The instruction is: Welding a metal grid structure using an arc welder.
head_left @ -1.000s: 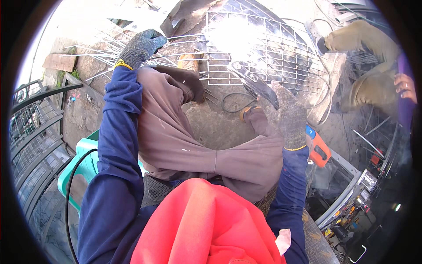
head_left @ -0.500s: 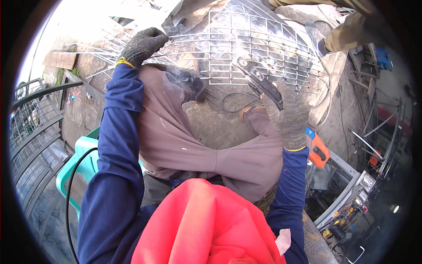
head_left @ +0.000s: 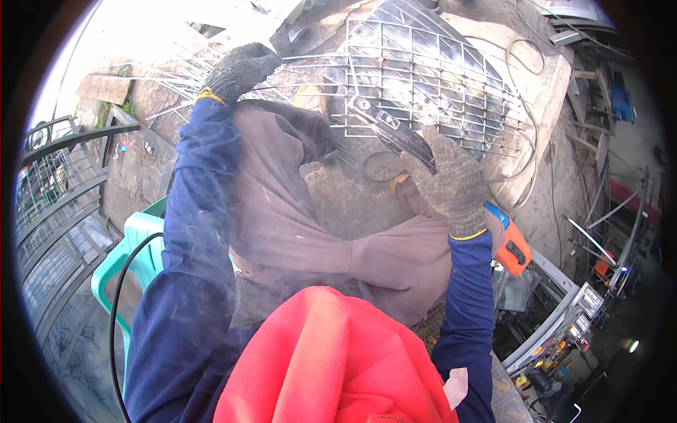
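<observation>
left hand point(head_left: 236, 70), gloved, is clamped on the wire grid point(head_left: 423, 77). right hand point(head_left: 451, 183) is closed round the dark welding holder point(head_left: 391, 130), tip on the grid, smoke drifting.

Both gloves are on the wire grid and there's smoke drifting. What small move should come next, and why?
Probably keep the left hand pressing the wire grid flat and ease the welding holder in the right hand to the neighbouring wire crossing. Smoke hangs over the left sleeve, and the holder's tip already sits at the grid's near edge.
</observation>
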`<state>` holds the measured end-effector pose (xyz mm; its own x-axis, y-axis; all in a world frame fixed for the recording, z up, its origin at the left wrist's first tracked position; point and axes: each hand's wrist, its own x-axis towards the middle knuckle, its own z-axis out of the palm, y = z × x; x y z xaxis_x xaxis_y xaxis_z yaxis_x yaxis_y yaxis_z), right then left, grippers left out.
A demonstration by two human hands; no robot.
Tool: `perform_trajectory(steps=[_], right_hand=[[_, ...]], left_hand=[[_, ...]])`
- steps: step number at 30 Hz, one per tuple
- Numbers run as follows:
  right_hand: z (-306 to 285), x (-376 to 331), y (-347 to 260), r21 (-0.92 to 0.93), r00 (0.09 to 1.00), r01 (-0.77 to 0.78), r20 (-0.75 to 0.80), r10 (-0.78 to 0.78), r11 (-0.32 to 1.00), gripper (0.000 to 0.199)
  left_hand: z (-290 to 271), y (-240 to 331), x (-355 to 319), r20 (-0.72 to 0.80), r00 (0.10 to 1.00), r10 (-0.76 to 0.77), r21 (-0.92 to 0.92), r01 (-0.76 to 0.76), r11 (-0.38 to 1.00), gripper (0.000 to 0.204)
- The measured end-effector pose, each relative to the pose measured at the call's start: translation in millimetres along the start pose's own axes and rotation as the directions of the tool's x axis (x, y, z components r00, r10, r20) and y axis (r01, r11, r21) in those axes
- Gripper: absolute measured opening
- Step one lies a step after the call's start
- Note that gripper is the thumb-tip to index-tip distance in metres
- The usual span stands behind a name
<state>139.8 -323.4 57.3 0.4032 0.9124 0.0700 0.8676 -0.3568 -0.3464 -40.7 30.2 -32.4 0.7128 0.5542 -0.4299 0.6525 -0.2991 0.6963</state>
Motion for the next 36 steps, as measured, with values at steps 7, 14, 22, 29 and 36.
perform_trajectory(steps=[7,14,22,29,36], right_hand=[[3.3,-1.1,2.1,-0.014,1.000,-0.003,-0.002,0.003,1.000,0.046],[2.3,-1.2,1.9,-0.026,0.999,-0.021,0.048,0.023,0.999,0.046],[3.4,-1.3,1.5,-0.044,1.000,-0.002,0.010,0.003,0.999,0.045],[1.4,1.0,0.3,-0.018,1.000,-0.008,0.018,0.008,1.000,0.044],[4.1,-1.4,3.9,-0.023,1.000,-0.014,0.020,0.015,1.000,0.046]], left_hand=[[2.8,3.2,-0.2,-0.020,0.999,-0.049,-0.143,0.045,0.989,0.035],[4.9,1.8,4.8,-0.026,1.000,-0.011,-0.084,0.009,0.996,0.035],[6.2,8.7,-1.4,0.068,0.986,-0.155,-0.400,0.169,0.901,0.032],[5.1,9.0,0.8,0.064,0.981,-0.181,-0.364,0.192,0.911,0.033],[5.7,10.4,-1.4,0.046,0.986,-0.162,-0.340,0.168,0.925,0.034]])
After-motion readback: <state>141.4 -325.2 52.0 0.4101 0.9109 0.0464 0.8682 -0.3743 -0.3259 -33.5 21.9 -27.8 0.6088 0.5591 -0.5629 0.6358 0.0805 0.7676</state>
